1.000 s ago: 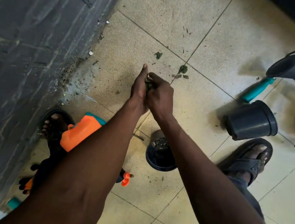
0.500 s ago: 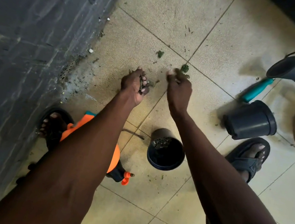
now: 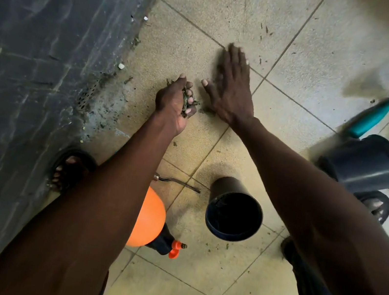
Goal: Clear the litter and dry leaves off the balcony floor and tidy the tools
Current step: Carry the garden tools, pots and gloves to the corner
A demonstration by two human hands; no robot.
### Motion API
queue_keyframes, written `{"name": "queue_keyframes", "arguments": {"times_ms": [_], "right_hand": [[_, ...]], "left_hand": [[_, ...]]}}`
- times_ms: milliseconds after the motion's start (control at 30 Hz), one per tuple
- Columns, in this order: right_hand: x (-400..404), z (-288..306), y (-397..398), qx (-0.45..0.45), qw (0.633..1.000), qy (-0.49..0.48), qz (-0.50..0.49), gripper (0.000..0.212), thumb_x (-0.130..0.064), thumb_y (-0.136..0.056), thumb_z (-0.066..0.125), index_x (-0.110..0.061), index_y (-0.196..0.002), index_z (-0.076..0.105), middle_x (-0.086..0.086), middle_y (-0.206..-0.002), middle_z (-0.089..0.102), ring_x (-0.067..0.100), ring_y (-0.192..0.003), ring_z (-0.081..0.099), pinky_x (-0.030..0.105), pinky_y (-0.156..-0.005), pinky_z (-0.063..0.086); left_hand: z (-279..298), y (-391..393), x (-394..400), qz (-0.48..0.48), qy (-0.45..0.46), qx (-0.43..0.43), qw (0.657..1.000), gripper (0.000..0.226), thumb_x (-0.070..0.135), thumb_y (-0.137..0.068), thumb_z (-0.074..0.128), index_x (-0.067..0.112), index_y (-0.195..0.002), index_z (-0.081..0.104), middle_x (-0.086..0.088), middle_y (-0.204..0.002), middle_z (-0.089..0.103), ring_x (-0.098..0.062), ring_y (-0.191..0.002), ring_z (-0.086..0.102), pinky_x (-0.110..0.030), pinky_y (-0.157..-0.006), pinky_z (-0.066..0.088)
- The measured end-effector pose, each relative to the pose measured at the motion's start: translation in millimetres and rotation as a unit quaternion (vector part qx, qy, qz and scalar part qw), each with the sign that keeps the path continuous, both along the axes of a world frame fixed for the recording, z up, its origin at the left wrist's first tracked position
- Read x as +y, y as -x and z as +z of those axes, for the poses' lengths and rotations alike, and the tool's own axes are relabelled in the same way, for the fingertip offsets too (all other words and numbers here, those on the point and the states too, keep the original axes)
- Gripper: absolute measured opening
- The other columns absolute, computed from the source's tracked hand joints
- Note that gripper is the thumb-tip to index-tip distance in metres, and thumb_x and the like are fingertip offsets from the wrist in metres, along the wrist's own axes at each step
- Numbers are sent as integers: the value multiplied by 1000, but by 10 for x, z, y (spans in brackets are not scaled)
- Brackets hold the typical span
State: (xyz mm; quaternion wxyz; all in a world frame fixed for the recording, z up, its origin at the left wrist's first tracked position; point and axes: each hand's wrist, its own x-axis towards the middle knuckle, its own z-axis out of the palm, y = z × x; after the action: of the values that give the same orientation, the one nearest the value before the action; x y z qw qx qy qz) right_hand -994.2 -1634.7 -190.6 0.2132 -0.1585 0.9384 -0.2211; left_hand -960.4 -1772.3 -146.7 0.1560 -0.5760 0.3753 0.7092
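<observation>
The left hand (image 3: 175, 104) was cupped, fingers curled round a clump of dry leaves (image 3: 188, 100), likely as a scoop. The right hand (image 3: 229, 86) lay flat with fingers spread on the balcony floor (image 3: 304, 70) beside it, apparently sweeping bits toward it, its fingers pointing toward the far edge. A black pot (image 3: 234, 212) stood open-mouthed nearer the person, probably for the litter.

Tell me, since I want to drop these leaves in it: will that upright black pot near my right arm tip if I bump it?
Probably, yes. The black plastic pot looks nearly empty, so likely light. It stands on its narrower base with the wide rim up, so a knock near the rim could topple it. The tiled floor looks smooth, so it might slide first.
</observation>
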Motion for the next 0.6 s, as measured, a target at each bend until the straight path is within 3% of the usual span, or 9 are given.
{"name": "queue_keyframes", "arguments": {"times_ms": [67,167,267,367,500,600], "right_hand": [[1,4,-18,7,993,7,121,77,-58,-99,26,-8,-155,10,17,-162,4,30,-150,-2,44,-122,0],[63,-64,-183,49,957,17,284,66,-52,-102,27,-8,-151,29,20,-159,17,34,-149,9,50,-122,11],[261,-183,-336,69,924,55,373,49,-34,-104,36,-7,-144,43,18,-157,26,36,-148,17,52,-118,24],[481,-138,-339,87,914,56,391,46,-10,-98,34,-5,-142,46,18,-154,34,38,-145,25,54,-115,29],[762,-1,-297,85,923,-17,374,49,-18,-100,32,-9,-148,36,16,-157,28,38,-147,20,61,-117,11],[962,75,-258,58,922,-54,378,56,-17,-98,20,-10,-153,25,13,-161,19,35,-149,13,58,-119,8]], "left_hand": [[-2,-38,-29,15,3,1,1000,27,28,-102,51,11,-80,54,1,-61,43,-8,-42,42,-19,-33,25],[41,-125,-29,27,14,-23,999,28,28,-102,49,10,-81,54,1,-60,47,-7,-37,46,-17,-35,32],[28,-238,0,31,23,-47,998,27,28,-103,48,11,-82,54,1,-64,47,-6,-38,44,-15,-34,29],[-17,-357,59,37,24,-60,997,28,29,-102,49,12,-81,54,2,-65,43,-7,-44,37,-18,-34,24],[-14,-486,184,26,16,-79,996,28,30,-101,50,13,-81,56,1,-68,43,-8,-50,38,-19,-35,26],[3,-528,287,28,7,-79,996,29,30,-102,50,13,-79,54,1,-68,42,-8,-49,37,-17,-35,25]]}}
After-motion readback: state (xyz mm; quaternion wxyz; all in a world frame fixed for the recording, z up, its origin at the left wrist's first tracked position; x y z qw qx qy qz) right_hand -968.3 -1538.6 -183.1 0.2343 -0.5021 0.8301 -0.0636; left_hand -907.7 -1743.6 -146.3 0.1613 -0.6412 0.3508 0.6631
